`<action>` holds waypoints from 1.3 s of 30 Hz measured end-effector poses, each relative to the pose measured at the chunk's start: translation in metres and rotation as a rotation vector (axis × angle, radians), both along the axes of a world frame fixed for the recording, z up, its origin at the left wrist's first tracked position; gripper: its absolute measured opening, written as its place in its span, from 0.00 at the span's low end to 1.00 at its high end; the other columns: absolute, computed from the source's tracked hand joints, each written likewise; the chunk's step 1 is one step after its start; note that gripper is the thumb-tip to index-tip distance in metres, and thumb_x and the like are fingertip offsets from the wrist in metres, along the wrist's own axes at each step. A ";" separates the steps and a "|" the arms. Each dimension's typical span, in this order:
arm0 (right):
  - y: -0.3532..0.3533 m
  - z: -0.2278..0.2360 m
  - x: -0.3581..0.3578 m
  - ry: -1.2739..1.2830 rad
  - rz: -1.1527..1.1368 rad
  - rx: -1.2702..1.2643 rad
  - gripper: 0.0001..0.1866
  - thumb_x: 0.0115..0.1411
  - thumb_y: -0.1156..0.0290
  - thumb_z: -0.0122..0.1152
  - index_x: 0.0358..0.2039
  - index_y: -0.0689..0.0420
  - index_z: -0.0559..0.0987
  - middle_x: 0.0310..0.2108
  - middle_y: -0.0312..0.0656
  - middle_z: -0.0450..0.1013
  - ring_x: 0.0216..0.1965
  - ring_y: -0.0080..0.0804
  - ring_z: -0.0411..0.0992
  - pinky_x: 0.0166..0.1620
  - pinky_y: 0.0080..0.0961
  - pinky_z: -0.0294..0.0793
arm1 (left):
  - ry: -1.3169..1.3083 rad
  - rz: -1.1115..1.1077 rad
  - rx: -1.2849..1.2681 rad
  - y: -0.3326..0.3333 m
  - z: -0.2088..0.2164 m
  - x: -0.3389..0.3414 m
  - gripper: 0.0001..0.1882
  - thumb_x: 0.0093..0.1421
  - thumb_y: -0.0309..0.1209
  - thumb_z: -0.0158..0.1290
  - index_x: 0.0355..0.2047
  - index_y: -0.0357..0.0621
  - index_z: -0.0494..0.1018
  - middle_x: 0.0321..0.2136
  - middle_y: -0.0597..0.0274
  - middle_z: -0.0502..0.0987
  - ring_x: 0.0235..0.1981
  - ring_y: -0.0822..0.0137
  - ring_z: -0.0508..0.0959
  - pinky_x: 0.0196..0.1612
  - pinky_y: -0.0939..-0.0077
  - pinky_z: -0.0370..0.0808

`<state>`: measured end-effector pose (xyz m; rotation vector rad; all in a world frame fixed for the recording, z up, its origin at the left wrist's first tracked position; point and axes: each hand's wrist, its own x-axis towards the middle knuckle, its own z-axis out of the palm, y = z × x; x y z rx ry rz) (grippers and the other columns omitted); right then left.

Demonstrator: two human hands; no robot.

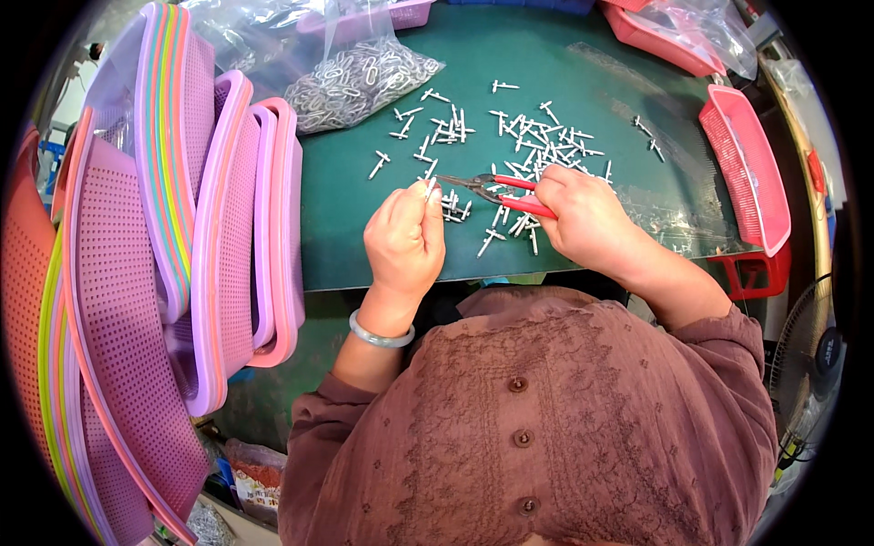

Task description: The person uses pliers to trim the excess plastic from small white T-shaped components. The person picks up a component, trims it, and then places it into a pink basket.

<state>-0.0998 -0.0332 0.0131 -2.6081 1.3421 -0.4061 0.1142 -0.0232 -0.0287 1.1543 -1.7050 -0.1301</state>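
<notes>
My right hand (587, 218) grips red-handled pliers (496, 189), whose metal jaws point left toward my left hand. My left hand (405, 238) pinches a small silver metal part (430, 188) between thumb and fingertips, right at the plier tips. Several loose silver metal parts (528, 136) lie scattered on the green mat (346, 227) just beyond both hands. A pale green bangle (381, 337) sits on my left wrist.
A clear plastic bag of silver metal links (360, 77) lies at the back left. Stacked purple and pink perforated baskets (182, 227) lean along the left. Red baskets (746, 168) stand at the right and back right. A fan (810, 359) is at the lower right.
</notes>
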 end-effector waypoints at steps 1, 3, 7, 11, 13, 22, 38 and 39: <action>0.000 0.000 0.000 -0.001 0.000 -0.014 0.07 0.48 0.70 0.58 0.24 0.61 0.73 0.26 0.46 0.69 0.31 0.45 0.71 0.34 0.37 0.71 | -0.005 0.004 0.009 0.000 0.000 0.000 0.03 0.55 0.21 0.52 0.30 0.36 0.71 0.17 0.56 0.68 0.18 0.58 0.69 0.21 0.69 0.66; -0.001 0.000 0.001 0.011 -0.002 -0.035 0.07 0.48 0.70 0.58 0.24 0.61 0.73 0.26 0.45 0.69 0.31 0.44 0.71 0.34 0.37 0.71 | -0.016 0.013 0.028 0.001 0.001 -0.001 0.03 0.55 0.21 0.52 0.30 0.36 0.71 0.17 0.56 0.68 0.18 0.58 0.69 0.21 0.68 0.66; -0.001 -0.004 0.000 0.008 0.002 -0.089 0.08 0.48 0.70 0.59 0.24 0.60 0.73 0.25 0.45 0.68 0.31 0.44 0.71 0.34 0.37 0.71 | 0.016 0.016 0.006 -0.001 -0.003 -0.002 0.03 0.55 0.21 0.52 0.30 0.35 0.72 0.17 0.55 0.69 0.18 0.58 0.70 0.21 0.69 0.66; -0.005 0.002 0.000 -0.090 0.023 0.062 0.11 0.52 0.66 0.58 0.23 0.61 0.72 0.25 0.47 0.68 0.31 0.47 0.69 0.34 0.38 0.70 | 0.173 -0.006 0.067 0.000 -0.006 -0.001 0.05 0.58 0.23 0.51 0.33 0.34 0.74 0.17 0.62 0.69 0.17 0.72 0.68 0.19 0.78 0.64; -0.008 0.005 -0.002 -0.175 0.017 0.169 0.14 0.55 0.64 0.57 0.22 0.62 0.72 0.24 0.49 0.68 0.30 0.48 0.69 0.33 0.39 0.68 | 0.347 -0.037 0.169 0.002 -0.006 -0.001 0.07 0.60 0.25 0.50 0.34 0.33 0.75 0.17 0.68 0.69 0.17 0.79 0.66 0.18 0.84 0.61; -0.007 0.014 -0.007 -0.227 -0.076 0.287 0.18 0.58 0.60 0.54 0.21 0.64 0.72 0.24 0.53 0.68 0.28 0.51 0.68 0.33 0.40 0.66 | 1.017 -0.223 0.576 0.004 0.008 0.002 0.11 0.62 0.31 0.48 0.37 0.36 0.74 0.16 0.71 0.65 0.15 0.82 0.61 0.17 0.89 0.58; -0.002 0.020 0.010 -0.222 0.029 0.326 0.20 0.58 0.60 0.54 0.19 0.65 0.73 0.21 0.54 0.69 0.27 0.53 0.68 0.32 0.41 0.67 | 0.625 -0.121 0.368 0.010 0.005 -0.002 0.09 0.61 0.27 0.49 0.37 0.34 0.75 0.17 0.71 0.68 0.16 0.84 0.63 0.17 0.91 0.59; -0.002 0.020 0.010 -0.221 0.034 0.322 0.20 0.58 0.60 0.54 0.19 0.64 0.73 0.21 0.54 0.69 0.27 0.53 0.68 0.32 0.41 0.67 | 0.606 -0.114 0.351 0.009 0.004 -0.002 0.09 0.61 0.27 0.49 0.37 0.34 0.75 0.17 0.71 0.68 0.16 0.84 0.63 0.17 0.91 0.58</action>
